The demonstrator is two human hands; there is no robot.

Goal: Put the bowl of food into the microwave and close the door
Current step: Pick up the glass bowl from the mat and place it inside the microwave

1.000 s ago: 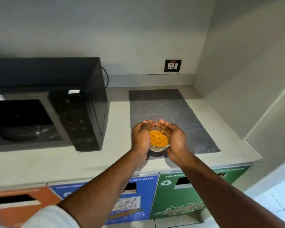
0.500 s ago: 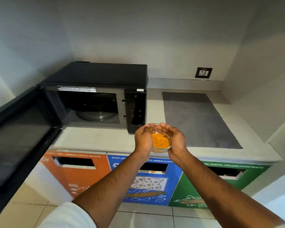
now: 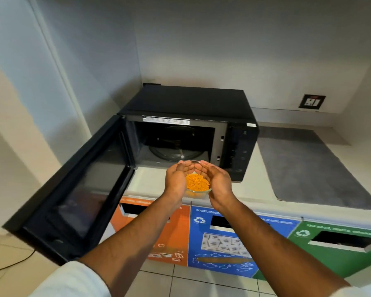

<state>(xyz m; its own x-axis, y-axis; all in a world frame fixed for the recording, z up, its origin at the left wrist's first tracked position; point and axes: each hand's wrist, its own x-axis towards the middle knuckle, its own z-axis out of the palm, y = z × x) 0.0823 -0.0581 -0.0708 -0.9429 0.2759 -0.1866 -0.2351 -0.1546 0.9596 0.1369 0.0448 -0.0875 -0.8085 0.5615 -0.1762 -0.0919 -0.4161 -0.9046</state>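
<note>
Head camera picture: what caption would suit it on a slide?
Both hands, left and right, cup a glass bowl before the open microwave.

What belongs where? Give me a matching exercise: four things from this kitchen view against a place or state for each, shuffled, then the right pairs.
Things:
1. bowl
2. microwave door
3. grey mat
4. turntable

Places or states:
A. swung wide open to the left
B. inside the microwave cavity, bare
C. cupped between left hand and right hand
D. flat on the counter, right of the microwave

Pairs: 1-C, 2-A, 3-D, 4-B
</note>
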